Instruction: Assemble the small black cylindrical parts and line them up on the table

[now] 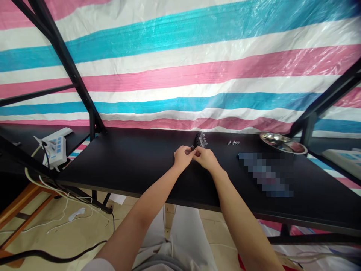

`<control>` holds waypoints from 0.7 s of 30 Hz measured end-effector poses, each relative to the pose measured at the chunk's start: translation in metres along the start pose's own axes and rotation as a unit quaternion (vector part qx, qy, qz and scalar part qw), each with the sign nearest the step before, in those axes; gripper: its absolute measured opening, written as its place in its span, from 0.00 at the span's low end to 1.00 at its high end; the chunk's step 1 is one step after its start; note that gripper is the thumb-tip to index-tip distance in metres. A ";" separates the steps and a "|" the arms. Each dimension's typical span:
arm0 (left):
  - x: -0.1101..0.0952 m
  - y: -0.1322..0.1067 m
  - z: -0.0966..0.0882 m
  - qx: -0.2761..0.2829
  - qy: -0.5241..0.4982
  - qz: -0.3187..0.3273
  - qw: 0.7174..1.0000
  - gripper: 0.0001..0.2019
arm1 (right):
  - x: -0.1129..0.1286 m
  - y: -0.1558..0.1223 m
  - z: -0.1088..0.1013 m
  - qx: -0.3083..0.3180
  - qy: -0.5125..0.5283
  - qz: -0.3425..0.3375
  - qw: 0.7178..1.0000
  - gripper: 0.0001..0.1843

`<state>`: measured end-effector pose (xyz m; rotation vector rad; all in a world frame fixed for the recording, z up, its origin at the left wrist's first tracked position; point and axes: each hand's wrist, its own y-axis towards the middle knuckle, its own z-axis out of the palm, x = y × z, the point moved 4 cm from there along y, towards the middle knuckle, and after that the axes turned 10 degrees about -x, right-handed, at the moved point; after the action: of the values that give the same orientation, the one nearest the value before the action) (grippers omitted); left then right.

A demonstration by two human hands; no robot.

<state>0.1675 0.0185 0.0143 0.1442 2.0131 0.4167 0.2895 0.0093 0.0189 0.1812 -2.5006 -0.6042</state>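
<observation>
My left hand [182, 156] and my right hand [205, 157] meet over the middle of the black table [135, 162], fingertips pinched together on a small dark part [193, 149] that is too small to name. Just behind them stands a cluster of small dark pieces with light tips [199, 140]. A few tiny metal bits [234, 142] lie further right on the table.
A round metal dish [282, 142] sits at the back right near a black frame post. A white power strip [55, 149] with cables lies at the left. Black frame bars cross both sides. A striped tarp hangs behind. A blurred patch covers the table's right part.
</observation>
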 end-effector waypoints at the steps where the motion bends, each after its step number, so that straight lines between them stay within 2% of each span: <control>1: 0.002 0.001 0.000 0.006 0.004 -0.005 1.000 0.07 | 0.000 0.000 0.000 0.001 0.005 0.000 1.000 0.07; 6: 0.010 0.007 -0.003 0.041 0.020 -0.003 0.999 0.09 | 0.002 -0.002 0.005 -0.001 0.026 -0.004 1.000 0.07; 10: 0.016 0.017 -0.021 0.053 0.059 0.037 0.996 0.09 | 0.003 -0.002 0.012 -0.001 0.081 -0.013 0.997 0.10; 14: 0.032 0.043 -0.068 0.020 0.161 0.068 0.984 0.07 | 0.001 -0.001 0.012 -0.018 0.093 -0.017 0.995 0.14; 19: 0.066 0.074 -0.144 -0.064 0.265 -0.025 0.962 0.07 | 0.002 -0.001 0.007 -0.044 0.081 -0.024 0.995 0.15; 21: 0.079 0.077 -0.166 -0.086 0.291 -0.062 0.951 0.08 | 0.003 -0.001 0.006 -0.058 0.083 -0.026 0.995 0.16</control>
<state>-0.0217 0.0748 0.0434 -0.2436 2.5306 0.6016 0.2840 0.0096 0.0153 0.2442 -2.2998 -0.7238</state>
